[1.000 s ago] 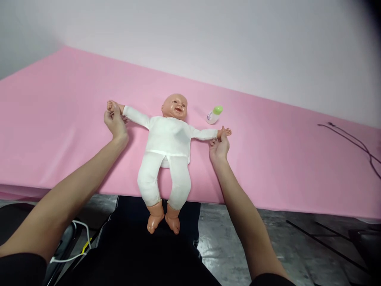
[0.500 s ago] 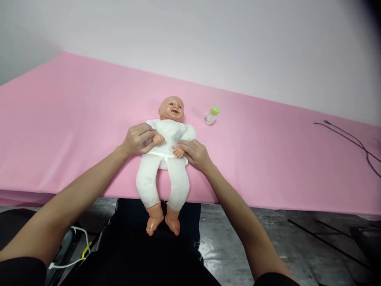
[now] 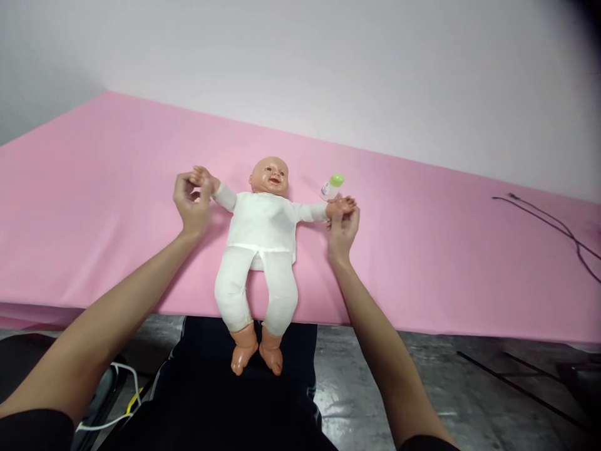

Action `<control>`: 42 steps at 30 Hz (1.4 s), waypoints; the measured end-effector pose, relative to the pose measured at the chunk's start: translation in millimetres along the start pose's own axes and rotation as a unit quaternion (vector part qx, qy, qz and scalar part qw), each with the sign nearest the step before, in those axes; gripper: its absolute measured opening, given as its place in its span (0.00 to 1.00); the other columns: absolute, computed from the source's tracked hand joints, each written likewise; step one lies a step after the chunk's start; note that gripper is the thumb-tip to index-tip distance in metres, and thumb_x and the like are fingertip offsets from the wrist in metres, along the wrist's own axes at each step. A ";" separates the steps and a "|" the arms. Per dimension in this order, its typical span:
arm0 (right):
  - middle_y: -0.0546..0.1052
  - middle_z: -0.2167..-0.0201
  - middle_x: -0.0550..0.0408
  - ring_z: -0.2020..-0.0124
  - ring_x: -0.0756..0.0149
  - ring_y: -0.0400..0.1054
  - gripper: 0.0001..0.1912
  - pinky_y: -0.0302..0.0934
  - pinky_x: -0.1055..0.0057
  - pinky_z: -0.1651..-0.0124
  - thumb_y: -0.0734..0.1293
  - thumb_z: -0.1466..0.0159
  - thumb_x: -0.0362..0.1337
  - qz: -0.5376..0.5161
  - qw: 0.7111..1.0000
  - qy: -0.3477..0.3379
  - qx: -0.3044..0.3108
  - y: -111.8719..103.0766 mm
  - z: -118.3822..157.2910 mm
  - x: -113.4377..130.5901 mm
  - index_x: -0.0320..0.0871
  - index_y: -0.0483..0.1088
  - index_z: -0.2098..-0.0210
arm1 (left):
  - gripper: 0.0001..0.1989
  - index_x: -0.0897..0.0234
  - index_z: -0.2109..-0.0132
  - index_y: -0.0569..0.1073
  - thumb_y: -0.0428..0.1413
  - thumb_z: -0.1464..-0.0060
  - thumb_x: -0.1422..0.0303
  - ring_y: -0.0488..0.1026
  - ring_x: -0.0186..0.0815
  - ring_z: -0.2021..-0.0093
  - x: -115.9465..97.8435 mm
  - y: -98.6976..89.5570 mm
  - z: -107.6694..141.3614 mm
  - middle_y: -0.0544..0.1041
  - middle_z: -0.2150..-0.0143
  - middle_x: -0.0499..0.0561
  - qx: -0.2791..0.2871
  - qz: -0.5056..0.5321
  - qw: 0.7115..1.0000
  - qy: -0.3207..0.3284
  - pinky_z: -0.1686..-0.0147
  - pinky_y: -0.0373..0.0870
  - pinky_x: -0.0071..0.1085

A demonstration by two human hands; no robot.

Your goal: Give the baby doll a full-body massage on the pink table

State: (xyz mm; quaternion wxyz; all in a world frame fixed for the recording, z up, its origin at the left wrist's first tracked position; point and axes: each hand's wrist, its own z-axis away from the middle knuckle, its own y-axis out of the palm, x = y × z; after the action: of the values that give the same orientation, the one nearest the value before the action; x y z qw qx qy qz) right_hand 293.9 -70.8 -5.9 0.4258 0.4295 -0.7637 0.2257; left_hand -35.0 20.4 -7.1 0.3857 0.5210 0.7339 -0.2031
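Note:
A baby doll (image 3: 263, 222) in a white top and trousers lies face up, its head away from me and its feet hanging past the table's near edge. Both doll arms are stretched out sideways. My left hand (image 3: 191, 203) is closed around the doll's hand on the left side. My right hand (image 3: 342, 232) grips the doll's other hand, on the right. Just behind that doll hand is a small bottle (image 3: 332, 186) with a green cap, its lower part partly hidden.
The pink table cover (image 3: 432, 250) runs up to a pale wall. Dark cables (image 3: 554, 222) lie at the far right of the table. Below the near edge are a grey floor, black metal legs and, at the lower left, a white cord (image 3: 136, 382).
Both my hands have moved outward and away from me, spreading the doll's arms from its belly out to the sides. The view has shifted slightly.

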 end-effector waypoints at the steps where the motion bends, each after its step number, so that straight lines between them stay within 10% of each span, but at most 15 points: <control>1: 0.78 0.51 0.50 0.56 0.60 0.75 0.16 0.70 0.64 0.58 0.65 0.29 0.51 0.041 0.995 -0.071 0.059 3.5 5.4 5.0 0.49 0.71 0.49 | 0.14 0.61 0.60 0.70 0.62 0.40 0.56 0.72 0.33 0.66 -6.8 0.1 5.1 0.73 0.65 0.47 0.050 -0.009 0.996 0.067 0.69 0.70 0.30; 5: 0.81 0.49 0.50 0.55 0.58 0.75 0.12 0.70 0.58 0.51 0.63 0.26 0.41 0.207 0.879 -0.266 0.337 11.9 22.1 15.7 0.50 0.74 0.47 | 0.07 0.59 0.62 0.76 0.65 0.45 0.65 0.76 0.37 0.66 -18.4 2.9 19.2 0.79 0.66 0.49 0.288 -0.036 0.915 0.279 0.65 0.74 0.36; 7: 0.81 0.46 0.50 0.60 0.59 0.74 0.13 0.70 0.58 0.55 0.62 0.26 0.38 0.247 0.830 -0.299 0.402 13.7 26.4 17.3 0.50 0.75 0.46 | 0.06 0.59 0.62 0.77 0.66 0.46 0.66 0.78 0.40 0.64 -17.7 5.1 22.1 0.81 0.65 0.50 0.352 -0.042 0.879 0.320 0.64 0.74 0.37; 9: 0.81 0.47 0.49 0.58 0.58 0.74 0.13 0.70 0.57 0.53 0.62 0.26 0.39 0.231 0.842 -0.283 0.397 15.9 28.4 17.4 0.50 0.75 0.47 | 0.07 0.59 0.62 0.77 0.66 0.46 0.66 0.78 0.39 0.65 -16.2 6.9 23.1 0.80 0.66 0.50 0.349 -0.042 0.885 0.304 0.65 0.74 0.37; 14: 0.79 0.52 0.50 0.58 0.62 0.74 0.16 0.71 0.64 0.56 0.65 0.29 0.51 0.036 0.995 -0.018 0.086 16.7 16.0 5.7 0.48 0.72 0.49 | 0.13 0.60 0.64 0.71 0.62 0.41 0.57 0.72 0.34 0.68 -6.0 6.6 11.3 0.73 0.68 0.47 0.051 -0.005 0.998 0.040 0.69 0.70 0.30; 17: 0.75 0.66 0.58 0.76 0.73 0.64 0.21 0.60 0.76 0.76 0.70 0.35 0.56 -0.068 0.975 0.196 -0.080 5.3 -3.8 -8.3 0.47 0.71 0.53 | 0.19 0.61 0.66 0.68 0.59 0.40 0.51 0.68 0.30 0.72 8.8 4.3 -5.1 0.67 0.71 0.44 -0.102 0.055 0.980 -0.165 0.74 0.66 0.27; 20: 0.67 0.75 0.65 0.81 0.76 0.55 0.21 0.53 0.78 0.79 0.72 0.38 0.54 -0.133 0.939 0.298 -0.110 -6.9 -17.4 -14.3 0.46 0.71 0.55 | 0.19 0.61 0.67 0.66 0.60 0.41 0.51 0.67 0.30 0.74 17.0 2.2 -15.9 0.65 0.72 0.43 -0.162 0.088 0.945 -0.272 0.76 0.65 0.26; 26: 0.79 0.53 0.51 0.62 0.64 0.75 0.16 0.70 0.67 0.61 0.67 0.31 0.51 0.011 0.999 -0.023 0.029 1.4 1.8 7.8 0.48 0.71 0.50 | 0.16 0.60 0.63 0.70 0.61 0.41 0.53 0.73 0.33 0.67 -10.8 2.6 2.2 0.74 0.67 0.46 -0.015 -0.011 1.000 -0.016 0.69 0.72 0.30; 31: 0.82 0.49 0.50 0.56 0.58 0.76 0.12 0.71 0.59 0.52 0.63 0.26 0.39 0.212 0.878 -0.272 0.332 10.3 23.7 18.8 0.50 0.74 0.47 | 0.05 0.58 0.61 0.77 0.64 0.43 0.64 0.78 0.40 0.63 -20.4 6.1 23.0 0.82 0.64 0.52 0.272 -0.065 0.921 0.273 0.61 0.75 0.40; 34: 0.82 0.48 0.50 0.60 0.59 0.75 0.13 0.70 0.59 0.56 0.61 0.25 0.38 0.256 0.830 -0.292 0.400 13.9 29.6 20.1 0.50 0.75 0.48 | 0.05 0.57 0.60 0.77 0.64 0.44 0.66 0.78 0.42 0.62 -19.1 8.7 27.5 0.83 0.62 0.53 0.322 -0.072 0.884 0.331 0.61 0.75 0.42; 39: 0.80 0.52 0.48 0.54 0.59 0.74 0.14 0.70 0.60 0.52 0.63 0.27 0.48 0.083 0.980 -0.086 0.158 21.2 23.3 10.3 0.47 0.72 0.51 | 0.06 0.60 0.59 0.75 0.61 0.39 0.63 0.75 0.37 0.63 -8.9 9.9 21.7 0.79 0.64 0.50 0.131 -0.039 0.980 0.146 0.62 0.73 0.35; 42: 0.77 0.61 0.54 0.70 0.69 0.70 0.19 0.66 0.72 0.70 0.67 0.31 0.53 -0.049 0.990 0.125 -0.044 12.1 4.9 -4.4 0.46 0.70 0.50 | 0.15 0.61 0.60 0.72 0.58 0.37 0.54 0.74 0.35 0.63 14.7 5.6 5.7 0.76 0.63 0.50 -0.047 0.004 0.997 -0.058 0.65 0.73 0.31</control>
State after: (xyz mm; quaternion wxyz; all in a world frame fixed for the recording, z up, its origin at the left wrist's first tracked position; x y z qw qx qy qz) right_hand 282.6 -65.8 -12.0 0.5469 0.4159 -0.6917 0.2224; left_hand -30.2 27.4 -21.5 0.4525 0.4927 0.7169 -0.1961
